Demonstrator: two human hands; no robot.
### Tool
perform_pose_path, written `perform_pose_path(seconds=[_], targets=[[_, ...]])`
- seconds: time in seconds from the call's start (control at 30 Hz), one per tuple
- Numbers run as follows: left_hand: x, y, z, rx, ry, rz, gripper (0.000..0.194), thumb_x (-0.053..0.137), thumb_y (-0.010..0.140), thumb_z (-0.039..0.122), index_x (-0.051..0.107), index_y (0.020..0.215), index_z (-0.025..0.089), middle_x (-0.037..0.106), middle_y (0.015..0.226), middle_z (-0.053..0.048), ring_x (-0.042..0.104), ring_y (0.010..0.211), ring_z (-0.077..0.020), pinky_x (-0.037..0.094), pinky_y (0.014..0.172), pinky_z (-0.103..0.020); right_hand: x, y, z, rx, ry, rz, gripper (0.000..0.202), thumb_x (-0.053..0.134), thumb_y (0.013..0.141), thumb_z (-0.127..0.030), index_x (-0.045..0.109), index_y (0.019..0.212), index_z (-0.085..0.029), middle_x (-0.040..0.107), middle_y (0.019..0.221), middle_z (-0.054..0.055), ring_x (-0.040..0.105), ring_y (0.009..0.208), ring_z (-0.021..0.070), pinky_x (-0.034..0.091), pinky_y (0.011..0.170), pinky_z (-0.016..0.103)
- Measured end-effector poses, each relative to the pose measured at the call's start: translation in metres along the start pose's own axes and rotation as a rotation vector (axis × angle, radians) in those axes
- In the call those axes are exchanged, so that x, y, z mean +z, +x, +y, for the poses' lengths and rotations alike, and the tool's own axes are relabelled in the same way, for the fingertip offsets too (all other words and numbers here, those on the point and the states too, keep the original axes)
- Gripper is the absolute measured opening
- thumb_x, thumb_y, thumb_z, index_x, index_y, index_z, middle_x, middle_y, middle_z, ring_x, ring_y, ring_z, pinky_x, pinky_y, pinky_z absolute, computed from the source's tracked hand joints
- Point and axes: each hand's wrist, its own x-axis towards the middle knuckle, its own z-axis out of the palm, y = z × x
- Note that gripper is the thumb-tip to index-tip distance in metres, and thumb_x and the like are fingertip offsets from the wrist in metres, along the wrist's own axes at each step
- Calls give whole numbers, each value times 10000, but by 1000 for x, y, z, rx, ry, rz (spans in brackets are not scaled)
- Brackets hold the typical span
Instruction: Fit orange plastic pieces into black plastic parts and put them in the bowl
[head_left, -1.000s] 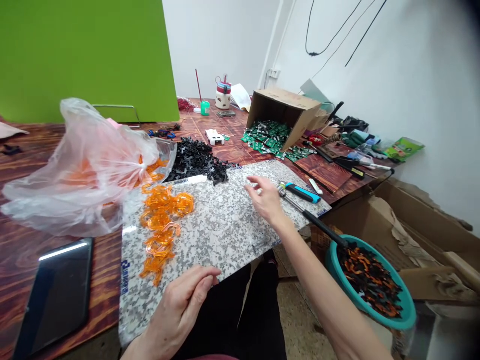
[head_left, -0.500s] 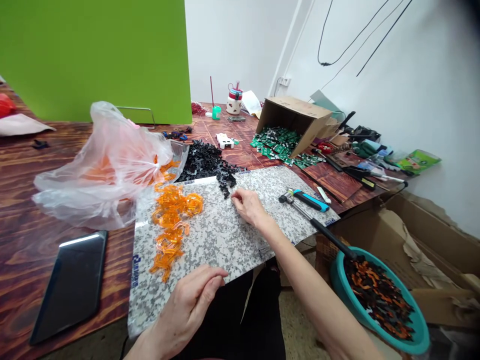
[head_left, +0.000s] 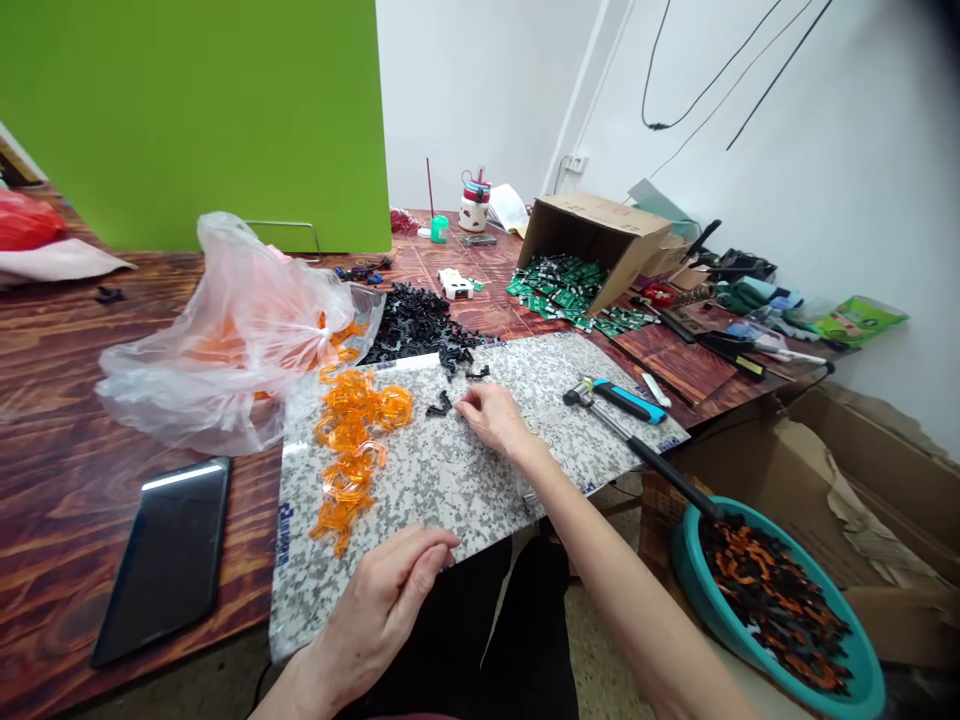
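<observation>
My right hand (head_left: pixel 491 418) is over the speckled grey board (head_left: pixel 450 490), thumb and fingertips pinched together. Just left of those fingertips lies a small black plastic part (head_left: pixel 439 405); whether they grip anything is hidden. Another black piece sits behind the hand, near the front of the heap of black plastic parts (head_left: pixel 412 320). By the board's front edge, my left hand (head_left: pixel 390 580) is closed, its thumb laid along the index finger; the inside of it cannot be seen. Clear orange plastic parts (head_left: pixel 349 420) form a column on the board's left side.
A clear plastic bag (head_left: pixel 232 340) with orange pieces and a black tablet (head_left: pixel 165 560) are at left. On the right lie a mallet (head_left: pixel 637 455), a blue-black cutter (head_left: pixel 626 400) and a teal basin (head_left: pixel 690 580) of black-and-orange parts. Green circuit boards (head_left: pixel 562 285) spill from a carton (head_left: pixel 607 215).
My right hand has moved slightly towards me. Small black pieces now lie apart from the heap, beside and behind its fingertips. My left hand keeps its pose, and the view has shifted a little.
</observation>
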Motion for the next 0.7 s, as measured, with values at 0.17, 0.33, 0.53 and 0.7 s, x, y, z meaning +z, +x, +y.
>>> perform_pose_path(seconds=[0.17, 0.33, 0.53, 0.7], targets=[[0, 3, 2, -33, -3, -15, 288, 372, 967, 238, 649, 1001, 169, 681, 836, -42, 643, 789, -147, 475, 738, -215, 0, -18, 3, 10, 40, 23, 173, 526, 882, -224, 684, 851, -161, 687, 774, 47, 621, 723, 163, 439, 696, 259], [0, 2, 3, -54, -3, -9, 290, 377, 966, 243, 657, 990, 173, 683, 827, -40, 643, 783, -150, 475, 739, -221, 1, -6, -9, -82, 67, 15, 262, 588, 862, -209, 628, 1121, -223, 607, 1090, 86, 566, 977, 206, 425, 844, 317], [-2, 0, 2, -98, -80, 32, 290, 391, 961, 277, 665, 1004, 191, 697, 844, -39, 651, 779, -157, 491, 730, -226, 2, -9, -17, -130, 173, -52, 240, 742, 716, -137, 663, 935, -191, 582, 967, 49, 564, 871, 179, 444, 803, 312], [0, 1, -1, -215, -167, 153, 299, 425, 946, 342, 636, 1096, 193, 696, 840, -39, 630, 700, -150, 497, 676, -239, -5, -36, -14, -116, 362, -57, 34, 668, 793, -157, 636, 783, -150, 614, 723, -2, 563, 672, 116, 446, 661, 232]])
